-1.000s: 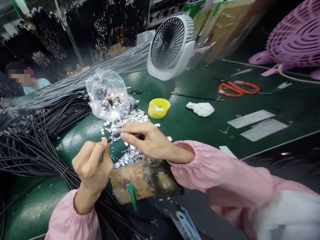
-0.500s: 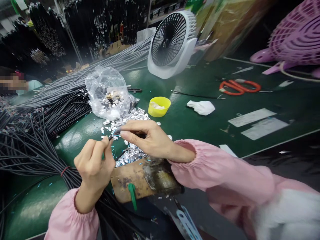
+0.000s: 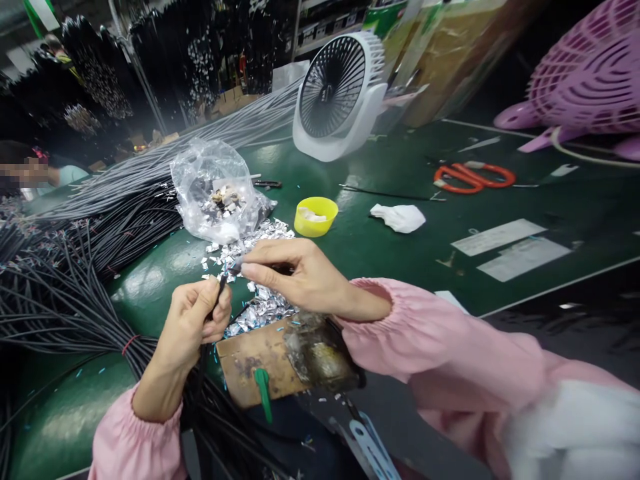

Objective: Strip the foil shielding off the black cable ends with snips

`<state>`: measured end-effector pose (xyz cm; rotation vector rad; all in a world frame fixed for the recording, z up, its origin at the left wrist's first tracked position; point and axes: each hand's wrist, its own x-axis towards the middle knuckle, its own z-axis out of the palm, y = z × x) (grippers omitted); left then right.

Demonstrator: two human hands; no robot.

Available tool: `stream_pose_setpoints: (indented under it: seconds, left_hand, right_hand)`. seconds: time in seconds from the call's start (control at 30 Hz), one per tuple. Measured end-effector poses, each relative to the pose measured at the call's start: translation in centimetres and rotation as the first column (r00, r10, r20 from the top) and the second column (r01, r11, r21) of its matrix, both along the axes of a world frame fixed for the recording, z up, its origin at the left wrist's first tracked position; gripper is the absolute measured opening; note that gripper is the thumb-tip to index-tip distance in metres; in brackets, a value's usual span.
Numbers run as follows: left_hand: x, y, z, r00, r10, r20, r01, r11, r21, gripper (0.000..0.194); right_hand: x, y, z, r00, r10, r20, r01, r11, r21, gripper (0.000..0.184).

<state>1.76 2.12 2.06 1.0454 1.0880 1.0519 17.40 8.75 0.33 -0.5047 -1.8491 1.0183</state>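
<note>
My left hand (image 3: 200, 310) is closed round a black cable (image 3: 221, 288), its end pointing up between thumb and fingers. Close to that end, my right hand (image 3: 293, 270) has its thumb and forefinger pinched together; a dark grey covering shows at the fingertip. Whatever lies between these fingertips is too small to make out, and a dark thing in the palm is mostly hidden. Silver foil scraps (image 3: 265, 310) and tiny blue bits lie beneath the hands. A bundle of black cables (image 3: 225, 427) runs down below my left hand.
A worn wooden block (image 3: 250, 363) with a green peg (image 3: 263, 393) sits at the near edge. Beyond are a plastic bag (image 3: 210, 193), yellow cup (image 3: 316, 217), white fan (image 3: 333, 97) and red-handled scissors (image 3: 473, 178). Cable bundles (image 3: 75, 287) cover the left; another person (image 3: 45, 177) is at far left.
My left hand has turned and its fingers have shifted on the cable, showing more of its length. My right hand stays nearly where it was. The view has moved slightly.
</note>
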Motion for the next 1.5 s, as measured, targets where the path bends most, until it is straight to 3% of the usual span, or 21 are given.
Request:
stream_pose_setpoints:
  seconds: [0.13,0.27,0.3,0.37,0.43,0.5,0.53,0.6,0.67,0.7,0.77,0.83,0.87,0.9,1.0,1.1,1.2,1.33,1.4,1.5]
  left_hand:
    - [0.3,-0.3,-0.5,0.971,0.146,-0.187,-0.121,0.983,0.14,0.043]
    - [0.8,-0.5,-0.6,0.825,0.355,-0.439,-0.188,0.906,0.38,0.028]
    - [0.9,-0.5,-0.6,0.811,0.356,-0.465,-0.173,0.904,0.391,0.025]
    - [0.9,-0.4,-0.6,0.826,0.306,-0.473,-0.131,0.921,0.367,0.025]
    - [0.8,-0.1,-0.6,0.868,0.24,-0.435,-0.089,0.937,0.339,0.028]
    - [0.8,0.1,-0.8,0.909,0.175,-0.379,-0.06,0.953,0.297,0.035]
    - [0.8,0.2,-0.8,0.926,0.144,-0.35,-0.052,0.964,0.261,0.038]
    - [0.9,0.3,-0.9,0.951,0.082,-0.3,-0.034,0.986,0.163,0.043]
    - [1.0,0.2,-0.9,0.963,0.055,-0.264,-0.031,0.995,0.093,0.047]
    - [1.1,0.1,-0.9,0.965,0.05,-0.256,-0.031,0.996,0.078,0.049]
    - [1.1,-0.1,-0.9,0.964,0.054,-0.259,-0.032,0.996,0.086,0.05]
    - [1.1,-0.3,-1.0,0.959,0.086,-0.269,-0.052,0.99,0.128,0.046]
    - [1.0,-0.3,-1.1,0.956,0.112,-0.27,-0.072,0.985,0.156,0.044]
    - [1.0,-0.3,-1.2,0.953,0.146,-0.267,-0.098,0.978,0.185,0.041]
    - [0.8,-0.2,-1.4,0.936,0.249,-0.249,-0.181,0.947,0.265,0.032]
    - [0.7,-0.1,-1.4,0.92,0.3,-0.251,-0.22,0.928,0.302,0.025]
    - [0.7,-0.2,-1.3,0.92,0.301,-0.252,-0.224,0.929,0.294,0.023]
    - [0.7,-0.2,-1.3,0.937,0.248,-0.247,-0.181,0.947,0.265,0.026]
    - [0.7,-0.2,-1.4,0.942,0.214,-0.257,-0.15,0.958,0.246,0.028]
    - [0.8,-0.2,-1.8,0.934,0.227,-0.277,-0.16,0.957,0.242,0.027]
  right_hand:
    - [-0.1,0.2,0.1,0.998,-0.055,0.021,0.057,0.992,-0.113,0.034]
    - [-0.3,0.3,0.2,0.997,-0.055,0.053,0.054,0.998,0.03,0.045]
    - [-0.3,0.4,0.2,0.998,-0.034,0.053,0.032,0.999,0.043,0.048]
    - [-0.4,0.4,0.1,0.997,0.076,0.026,-0.074,0.996,-0.049,0.049]
    - [-0.4,0.3,-0.1,0.973,0.229,-0.031,-0.23,0.947,-0.226,0.048]
    - [-0.5,0.2,-0.3,0.957,0.285,-0.047,-0.287,0.917,-0.279,0.048]
    - [-0.5,0.2,-0.3,0.97,0.243,-0.012,-0.24,0.947,-0.213,0.047]
    - [-0.4,0.3,-0.4,0.995,0.052,0.089,-0.06,0.995,0.081,0.042]
    - [-0.1,0.7,-0.4,0.98,-0.126,0.154,0.058,0.921,0.386,0.036]
    - [0.1,1.1,-0.3,0.968,-0.191,0.163,0.094,0.879,0.468,0.033]
    - [0.6,1.8,0.0,0.94,-0.33,0.092,0.244,0.834,0.495,0.031]
    - [1.0,2.3,0.4,0.813,-0.571,-0.108,0.57,0.745,0.347,0.032]
    - [1.1,2.4,0.5,0.764,-0.625,-0.159,0.643,0.717,0.27,0.031]
    - [1.0,2.3,0.6,0.773,-0.617,-0.151,0.634,0.741,0.223,0.028]
    - [0.4,1.5,0.5,0.926,-0.378,0.006,0.364,0.894,0.261,0.013]
    - [0.0,1.0,0.1,0.962,-0.272,0.032,0.258,0.94,0.221,0.012]
    - [0.2,1.2,0.1,0.99,-0.13,0.059,0.128,0.991,0.041,0.022]
    - [0.5,1.3,0.5,0.988,0.147,0.042,-0.134,0.966,-0.223,0.02]
    - [0.4,1.1,0.6,0.986,0.165,0.014,-0.155,0.951,-0.267,0.017]
    - [0.2,0.8,0.4,0.997,0.076,-0.023,-0.079,0.962,-0.262,0.012]
